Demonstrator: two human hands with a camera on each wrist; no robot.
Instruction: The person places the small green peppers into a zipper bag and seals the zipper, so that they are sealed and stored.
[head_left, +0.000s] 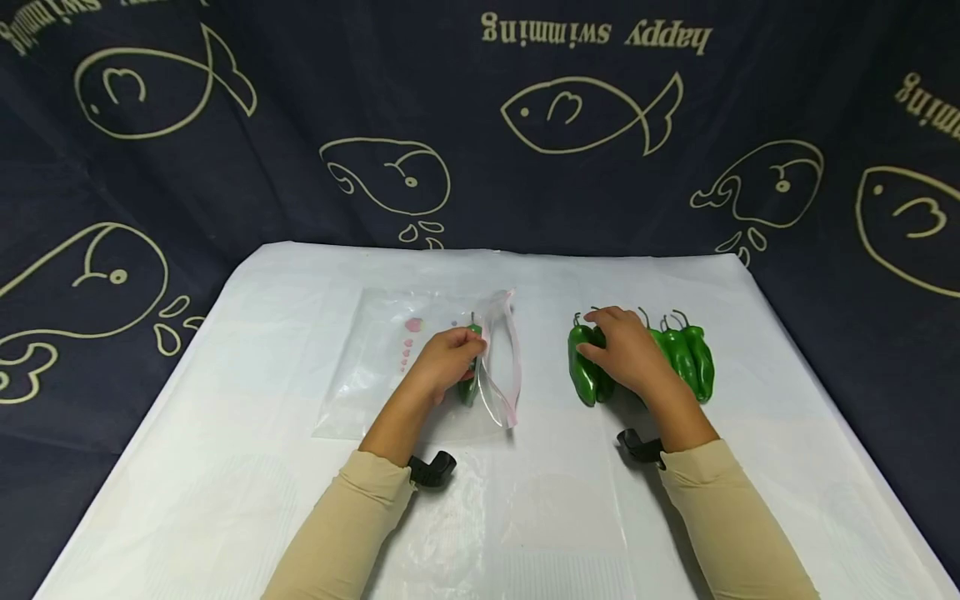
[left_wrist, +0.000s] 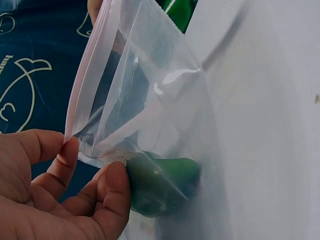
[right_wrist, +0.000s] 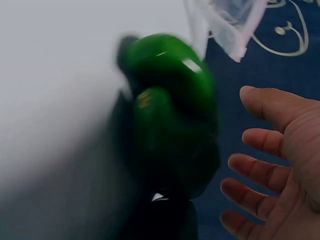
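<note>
A clear plastic zip bag (head_left: 358, 387) with a pink-edged mouth lies on the white table, its opening toward the right. My left hand (head_left: 446, 360) pinches the mouth of the bag between thumb and fingers and holds it apart. One green pepper (left_wrist: 165, 182) shows through the plastic, just beyond the left fingertips. To the right, my right hand (head_left: 628, 348) hovers over a row of green peppers, its fingers spread and slightly bent. Two peppers (head_left: 580, 367) lie by its thumb, and several more peppers (head_left: 681, 354) show on its other side; those between are partly hidden.
A white sheet (head_left: 547, 517) covers the table. Behind it hangs a dark blue cloth (head_left: 465, 200) with fish and whale outlines. Black wrist cameras (head_left: 432, 470) sit on both forearms.
</note>
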